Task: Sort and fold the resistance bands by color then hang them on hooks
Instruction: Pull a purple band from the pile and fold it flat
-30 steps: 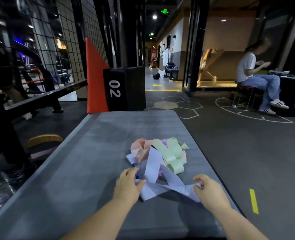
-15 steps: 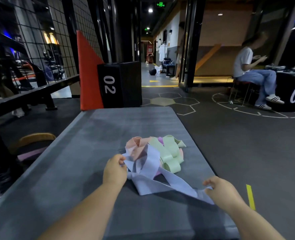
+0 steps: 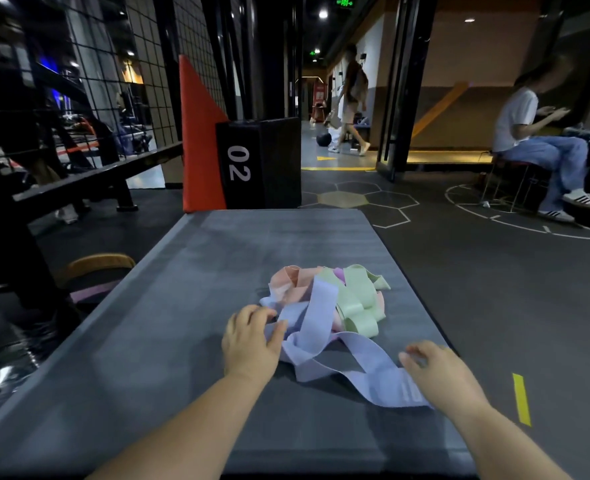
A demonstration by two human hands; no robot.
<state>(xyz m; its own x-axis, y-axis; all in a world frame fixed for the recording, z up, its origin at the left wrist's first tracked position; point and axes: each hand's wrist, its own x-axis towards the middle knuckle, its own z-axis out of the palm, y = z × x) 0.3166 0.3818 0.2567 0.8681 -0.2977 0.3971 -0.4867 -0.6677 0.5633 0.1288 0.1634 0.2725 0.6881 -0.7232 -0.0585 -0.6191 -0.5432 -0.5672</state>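
Holding lavender band [image 3: 316, 317]: left hand [image 3: 252, 341].

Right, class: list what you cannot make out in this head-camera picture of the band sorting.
Band count, head view: the pile is tangled, strips overlapping.
Print on the lavender band, head view: too blurred to read.
Right hand grip, head view: fingertips motion-blurred.
Left hand grip, head view: its back hides the fingertips.
Hooks: none in view.
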